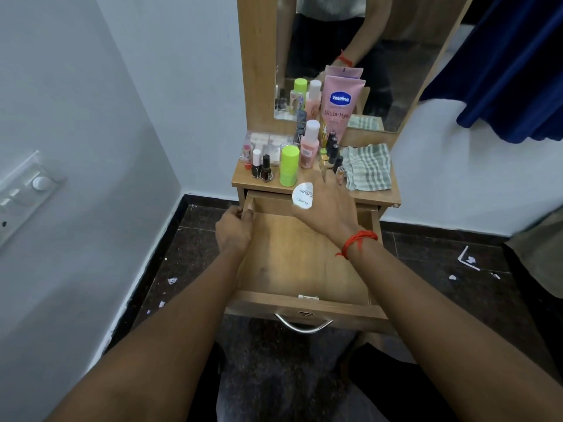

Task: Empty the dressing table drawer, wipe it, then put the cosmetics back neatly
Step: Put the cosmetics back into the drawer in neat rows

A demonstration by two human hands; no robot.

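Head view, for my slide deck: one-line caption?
Left hand grips the empty drawer; right hand reaches toward cosmetics on the dressing table.

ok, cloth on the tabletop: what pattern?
The cloth is green-and-white checked, clearest in the head view.

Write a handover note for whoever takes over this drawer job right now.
Left hand: gripping the drawer's left wall near the back.
Right hand: over the table's front edge, reaching toward the small bottles; a white teardrop-shaped container sits at its thumb side, grip unclear.
Things: drawer pulled out and empty. Cosmetics all on the table: Vaseline tube, green bottle, pink bottle, nail polishes. Cloth lies at the table's right.
Done: emptying; wiping looks done, unconfirmed.
Left: put cosmetics back neatly.
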